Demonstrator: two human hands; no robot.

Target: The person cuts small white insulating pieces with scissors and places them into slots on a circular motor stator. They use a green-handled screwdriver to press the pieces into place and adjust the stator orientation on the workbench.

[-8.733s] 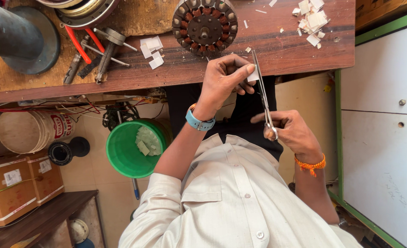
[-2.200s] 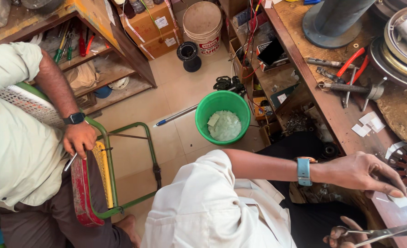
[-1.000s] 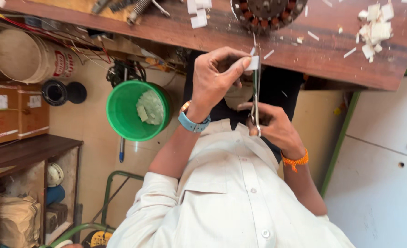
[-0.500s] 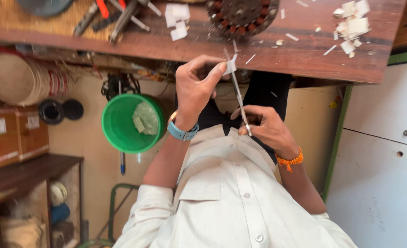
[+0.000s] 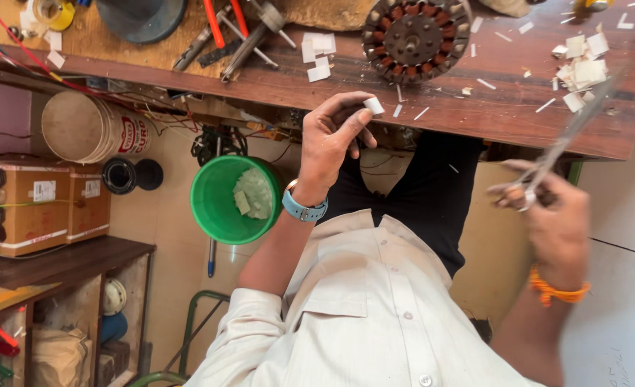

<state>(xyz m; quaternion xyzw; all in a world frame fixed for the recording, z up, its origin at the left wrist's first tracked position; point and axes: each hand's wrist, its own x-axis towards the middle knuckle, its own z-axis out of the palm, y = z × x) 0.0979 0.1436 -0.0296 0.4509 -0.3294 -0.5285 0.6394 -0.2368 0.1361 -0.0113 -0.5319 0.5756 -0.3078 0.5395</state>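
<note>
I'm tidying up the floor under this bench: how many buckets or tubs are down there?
2. A green bucket with pale scraps inside sits beside the left hand's wrist; a white tub lies further left under the bench. Others may be hidden.

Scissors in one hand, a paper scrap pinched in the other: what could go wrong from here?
The right hand swings the scissors, blurred with motion, so the blades could nick the left hand or the lap. The small white paper piece is only pinched at the fingertips and could drop toward the green bucket.
</note>
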